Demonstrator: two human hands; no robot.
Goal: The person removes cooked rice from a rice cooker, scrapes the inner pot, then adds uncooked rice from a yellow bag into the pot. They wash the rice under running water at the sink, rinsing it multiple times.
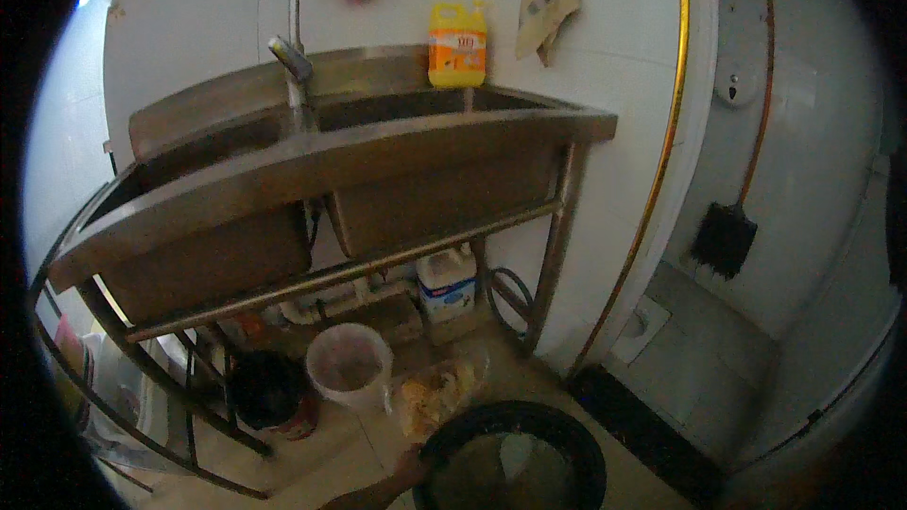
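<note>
My left hand (409,469) reaches in from the bottom and grips the left rim of a round black basin (489,416) at the lower edge of the view. The basin's inside looks murky, with a pale glare on what seems to be water. My right hand is out of view. Just beyond the basin, a clear plastic bag (443,389) with yellowish contents lies on the floor. Left of the bag stands a translucent plastic bucket (349,368), and beside that a dark bucket (273,397).
A two-bowl stainless steel sink (340,156) with a tall faucet (293,21) stands against the tiled wall. A yellow detergent jug (458,49) sits on its back ledge. Beneath are a white jug (448,287) and drain pipes. A black-headed broom (725,237) hangs beyond the doorway at right.
</note>
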